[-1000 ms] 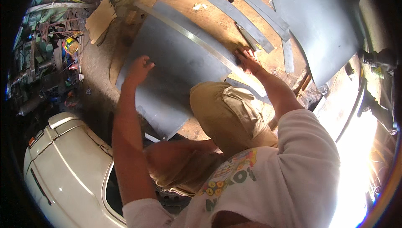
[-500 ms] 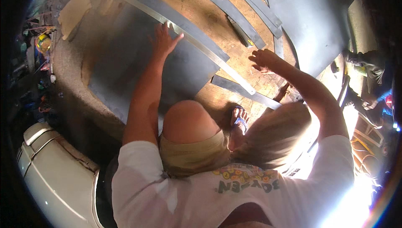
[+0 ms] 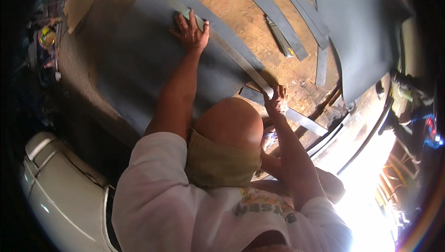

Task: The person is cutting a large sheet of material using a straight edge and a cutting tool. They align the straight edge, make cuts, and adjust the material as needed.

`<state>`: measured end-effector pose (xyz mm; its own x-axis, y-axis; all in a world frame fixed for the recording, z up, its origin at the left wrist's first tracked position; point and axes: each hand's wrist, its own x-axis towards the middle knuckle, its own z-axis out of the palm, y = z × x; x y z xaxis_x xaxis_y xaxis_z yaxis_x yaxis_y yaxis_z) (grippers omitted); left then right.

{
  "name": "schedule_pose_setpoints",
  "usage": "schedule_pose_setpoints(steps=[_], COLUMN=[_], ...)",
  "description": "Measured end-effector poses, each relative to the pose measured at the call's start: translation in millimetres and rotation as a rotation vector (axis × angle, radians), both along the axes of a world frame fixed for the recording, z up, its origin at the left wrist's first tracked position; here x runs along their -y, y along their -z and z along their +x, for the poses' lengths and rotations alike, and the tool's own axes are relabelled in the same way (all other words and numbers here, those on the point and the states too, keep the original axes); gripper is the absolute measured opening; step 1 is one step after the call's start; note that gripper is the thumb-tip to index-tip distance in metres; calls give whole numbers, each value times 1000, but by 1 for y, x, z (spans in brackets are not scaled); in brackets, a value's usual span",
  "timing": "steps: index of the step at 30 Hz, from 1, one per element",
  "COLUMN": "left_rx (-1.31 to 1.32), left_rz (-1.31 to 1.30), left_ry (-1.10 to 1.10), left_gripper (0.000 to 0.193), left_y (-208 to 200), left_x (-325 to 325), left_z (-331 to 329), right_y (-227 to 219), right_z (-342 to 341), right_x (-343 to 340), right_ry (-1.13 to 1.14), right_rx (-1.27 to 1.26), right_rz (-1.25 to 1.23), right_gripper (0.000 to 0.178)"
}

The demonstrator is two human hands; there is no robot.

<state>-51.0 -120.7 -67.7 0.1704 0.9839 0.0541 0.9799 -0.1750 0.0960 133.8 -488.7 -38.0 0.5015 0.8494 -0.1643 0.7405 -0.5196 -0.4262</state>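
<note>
A long metal ruler lies slantwise across a dark grey sheet on a brown board. Spread over the far part of the ruler, the fingers of my left hand press down on it. At the near end of the ruler, my right hand has its fingers curled over the tip; their undersides are hidden. Just beyond that end rests a utility knife beside a grey strip. Another narrow strip passes under or beside my right hand; which one is unclear.
More cut grey strips lie at the far right of the brown board. A large curved grey sheet stands past them. A pale rounded panel is at the lower left, and clutter lines the left side.
My right hand has come down and nearer, onto the near end of the ruler. My left hand stays on the ruler, fingers more spread. My right knee has lowered.
</note>
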Motion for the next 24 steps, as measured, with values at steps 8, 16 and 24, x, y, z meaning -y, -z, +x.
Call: schedule_pose_setpoints(steps=[8, 16, 24], left_rx=[146, 277, 249], left_rz=[13, -2, 47], left_ry=[30, 21, -5], left_gripper=[87, 87, 84], left_y=[19, 32, 38], left_x=[-5, -6, -13], left_z=[-7, -9, -20], right_y=[-23, -15, -33], right_z=[3, -19, -1], right_x=[30, 78, 91], right_ry=[-223, -296, 289], right_rx=[38, 210, 261], right_rz=[-49, -103, -171], right_gripper=[54, 45, 53])
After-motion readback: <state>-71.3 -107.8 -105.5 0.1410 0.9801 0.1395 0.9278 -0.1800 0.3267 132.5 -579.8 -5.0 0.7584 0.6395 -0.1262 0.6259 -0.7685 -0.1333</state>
